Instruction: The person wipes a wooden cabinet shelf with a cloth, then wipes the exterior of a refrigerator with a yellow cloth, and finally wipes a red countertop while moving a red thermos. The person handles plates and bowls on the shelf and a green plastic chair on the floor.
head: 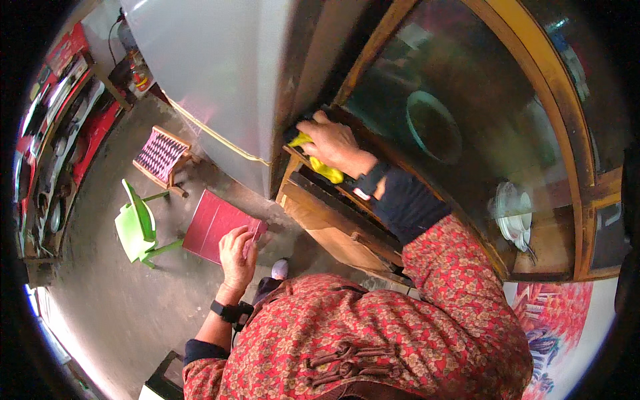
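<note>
My right hand (pixel 332 142) presses a crumpled yellow cloth (pixel 326 171) onto the narrow ledge of a wooden cabinet (pixel 345 197), just in front of its glass panel (pixel 400 100). Part of the cloth is hidden under the fingers. My left hand (pixel 239 255) grips the near edge of a flat maroon object (pixel 220 225), which could be a drawer or a box. Its underside and depth are out of sight. A dark band is on each wrist.
Behind the cabinet glass stand stacked white bowls (pixel 512 212). A tall pale-grey panel (pixel 215 75) rises beyond the ledge. On the concrete floor (pixel 100 310) are a green plastic chair (pixel 132 230) and a folding stool (pixel 161 155). Cluttered shelves (pixel 65 135) line the far left.
</note>
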Action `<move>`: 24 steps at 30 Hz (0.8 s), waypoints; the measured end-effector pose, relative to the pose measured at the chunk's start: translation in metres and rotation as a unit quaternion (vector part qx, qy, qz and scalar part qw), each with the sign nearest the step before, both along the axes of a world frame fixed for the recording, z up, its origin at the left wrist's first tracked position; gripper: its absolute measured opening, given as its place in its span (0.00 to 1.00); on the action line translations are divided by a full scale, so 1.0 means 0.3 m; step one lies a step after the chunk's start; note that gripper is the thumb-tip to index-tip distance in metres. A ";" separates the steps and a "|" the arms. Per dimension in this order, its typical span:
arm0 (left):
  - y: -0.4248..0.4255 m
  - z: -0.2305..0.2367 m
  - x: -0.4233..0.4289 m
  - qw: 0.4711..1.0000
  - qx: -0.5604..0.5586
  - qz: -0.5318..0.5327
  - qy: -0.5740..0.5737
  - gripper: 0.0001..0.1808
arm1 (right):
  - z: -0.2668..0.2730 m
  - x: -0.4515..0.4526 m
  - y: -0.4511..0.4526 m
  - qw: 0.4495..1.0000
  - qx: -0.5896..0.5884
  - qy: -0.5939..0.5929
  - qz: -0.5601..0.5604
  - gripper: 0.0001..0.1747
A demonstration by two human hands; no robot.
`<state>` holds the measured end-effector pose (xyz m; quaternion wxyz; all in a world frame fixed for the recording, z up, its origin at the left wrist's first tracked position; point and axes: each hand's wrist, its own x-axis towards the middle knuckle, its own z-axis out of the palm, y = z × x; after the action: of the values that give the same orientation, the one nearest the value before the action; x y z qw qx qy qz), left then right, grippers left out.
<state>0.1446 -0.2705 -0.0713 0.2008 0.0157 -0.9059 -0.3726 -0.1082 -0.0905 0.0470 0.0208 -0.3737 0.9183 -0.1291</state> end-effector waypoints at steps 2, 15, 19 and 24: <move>0.008 0.000 -0.014 1.000 0.012 -0.019 -0.010 0.12 | 0.004 0.050 0.041 0.999 0.007 -0.004 0.031 0.22; 0.105 0.095 -0.041 0.969 0.218 -0.095 -0.059 0.10 | 0.092 0.486 0.310 0.605 -0.531 -0.579 -0.130 0.22; 0.161 0.166 -0.024 0.928 0.321 -0.142 -0.123 0.17 | 0.057 0.537 0.285 0.546 -0.564 -0.609 -0.111 0.20; 0.214 0.220 0.037 0.855 0.484 -0.154 -0.109 0.24 | 0.032 0.588 0.254 0.485 -0.563 -0.667 -0.057 0.20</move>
<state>0.1557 -0.2063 -0.0053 0.0081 0.0120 -0.6185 -0.7856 0.0681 -0.0144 0.0565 0.4049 -0.0547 0.3796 -0.8300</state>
